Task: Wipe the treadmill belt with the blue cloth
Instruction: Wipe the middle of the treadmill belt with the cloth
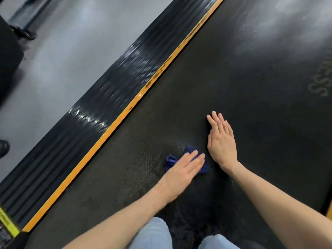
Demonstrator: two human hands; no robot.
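The blue cloth (171,161) lies bunched on the treadmill belt (251,87), near the person and a little left of the belt's middle. The left hand (183,169) presses flat on it with fingers straight and close together, gripping nothing; cloth shows on both sides of the fingers. The hand is slightly blurred, so how hard it bears down cannot be told.

The right hand (221,141) rests palm down on the bare belt just right of the cloth and a little farther off, fingers straight and together, holding nothing.

To the left of the cloth an open band of belt runs to a yellow strip (115,126) marking the belt's left edge. Beyond the strip lies a ribbed black side rail (86,123), then grey floor (62,51). Far and right of the hands the belt stretches wide and bare, with faint lettering (321,81) at the right edge. Knees in light jeans (154,234) sit on the belt at the near edge.
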